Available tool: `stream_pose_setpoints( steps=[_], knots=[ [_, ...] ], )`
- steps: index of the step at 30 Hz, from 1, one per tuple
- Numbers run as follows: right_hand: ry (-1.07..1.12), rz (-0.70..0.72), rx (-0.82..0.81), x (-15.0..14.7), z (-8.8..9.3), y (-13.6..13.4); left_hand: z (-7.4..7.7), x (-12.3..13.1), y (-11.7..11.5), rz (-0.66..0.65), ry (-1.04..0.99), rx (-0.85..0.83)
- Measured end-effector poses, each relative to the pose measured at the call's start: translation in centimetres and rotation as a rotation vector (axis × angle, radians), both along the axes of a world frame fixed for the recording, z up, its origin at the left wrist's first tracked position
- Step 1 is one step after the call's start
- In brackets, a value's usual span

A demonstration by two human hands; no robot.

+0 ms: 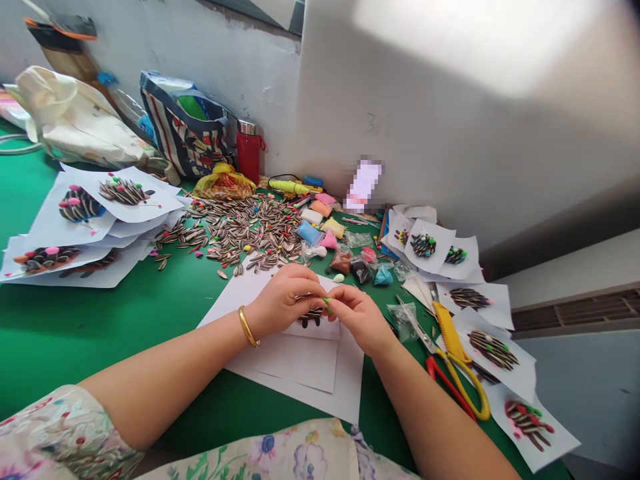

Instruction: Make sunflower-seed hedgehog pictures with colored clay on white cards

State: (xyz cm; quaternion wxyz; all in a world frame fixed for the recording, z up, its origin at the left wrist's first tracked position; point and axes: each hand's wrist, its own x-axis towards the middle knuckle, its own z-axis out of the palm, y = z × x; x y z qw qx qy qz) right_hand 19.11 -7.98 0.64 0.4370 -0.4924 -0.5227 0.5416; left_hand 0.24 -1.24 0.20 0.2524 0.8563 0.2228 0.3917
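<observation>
Over a stack of white paper (300, 363), my two hands meet at the fingertips. My left hand (290, 301), with a gold bangle at the wrist, has its thumb and fingers pinched together. Opposite it, my right hand (361, 320) pinches too. Between the fingertips shows a small bit of green modelling clay (327, 304), which both hands seem to hold. Just beneath lies a seed-covered figure (311, 319) with dark stubby legs on the top sheet, mostly hidden by my fingers. Loose striped sunflower seeds (260, 230) spread beyond the paper.
Seed pictures on paper lie at left (95, 200) and right (493, 350). Bagged coloured clay (343, 257) sits behind my hands. Yellow-and-red-handled scissors (453, 373) and a yellow utility knife (450, 332) lie right. A red bottle (249, 153) and striped bag (185, 127) stand behind.
</observation>
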Motion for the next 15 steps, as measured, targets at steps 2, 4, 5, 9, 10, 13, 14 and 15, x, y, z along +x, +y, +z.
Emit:
stream_pose_setpoints(
  steps=[2, 4, 5, 9, 10, 13, 14, 15],
  knots=[
    [0.031, -0.020, -0.005, 0.1, -0.2, 0.0, 0.0, 0.0, 0.0, -0.009, -0.014, 0.021],
    [0.083, -0.029, -0.010, 0.0, -0.5, 0.1, -0.1, 0.0, 0.1, -0.019, -0.029, 0.033],
    [0.111, -0.026, -0.011, 0.0, -0.6, 0.1, -0.2, 0.0, 0.0, -0.021, -0.034, 0.029],
    [0.169, -0.009, -0.017, 0.0, -0.8, 0.1, -0.3, 0.2, -0.1, -0.014, -0.045, -0.025],
    [0.176, -0.009, -0.017, 0.0, -0.9, 0.1, -0.2, 0.2, -0.2, -0.012, -0.049, -0.033],
    [0.219, -0.005, -0.014, 0.0, -1.1, 0.0, -0.2, 0.2, -0.3, 0.013, -0.064, -0.023],
    [0.241, 0.001, -0.016, 0.0, -1.1, 0.0, -0.2, 0.2, -0.3, 0.019, -0.068, -0.011],
    [0.264, 0.007, -0.021, 0.0, -1.1, 0.0, -0.2, 0.2, -0.3, 0.023, -0.074, 0.002]
  ],
)
